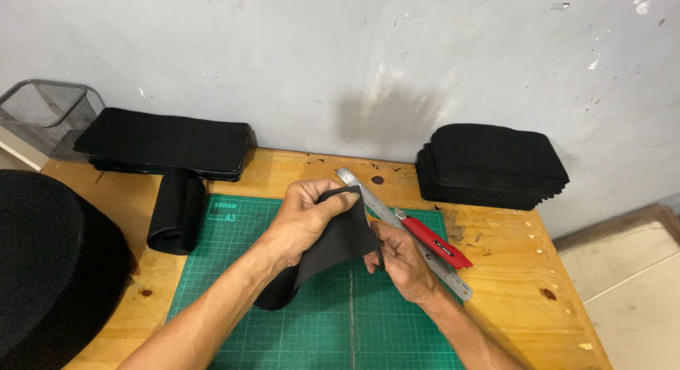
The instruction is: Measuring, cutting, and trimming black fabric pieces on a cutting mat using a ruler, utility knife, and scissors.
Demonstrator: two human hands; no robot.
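Note:
Both my hands hold a strip of black foam-like material (338, 242) above a green cutting mat (283, 327). My left hand (306, 215) grips the strip's upper end with thumb and fingers. My right hand (400, 260) pinches its right edge lower down. The strip's free end curls down onto the mat at the lower left. A steel ruler (368, 198) lies diagonally on the mat just behind my hands. A red utility knife (433, 241) rests on the ruler, beside my right hand.
On the wooden table (496, 271), stacks of black cut pieces stand at back left (166, 140) and back right (492, 164). A black roll (176, 213) lies left of the mat; a large black roll (49, 264) fills the left edge. A wire mesh basket (46, 114) sits far left.

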